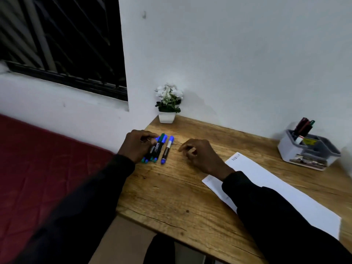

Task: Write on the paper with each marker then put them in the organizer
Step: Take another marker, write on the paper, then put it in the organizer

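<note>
Fingers (150, 139) of the left hand (136, 144) are curled down onto a bunch of blue and green capped markers (157, 147) lying side by side at about 10 o'clock on the wooden table (171, 187), though whether they're actually pinching one, can't tell. One white-banded blue marker (167, 149) lies just beside the bunch, and the right hand (200, 155) hovers near it, loosely curled and holding nothing. White paper (276, 187) sits at 3 o'clock, and the grey-and-white plastic organizer (308, 151) at 2 o'clock has a few markers in it.

Left hand (137, 145) resting on a bunch of markers (155, 149) at the tabletop (171, 195) edge; one blue marker (167, 149) just beside. Right hand (202, 156) hovering, fingers curled, empty. Paper (266, 180) under right sleeve; organizer (308, 149) far right.
</note>
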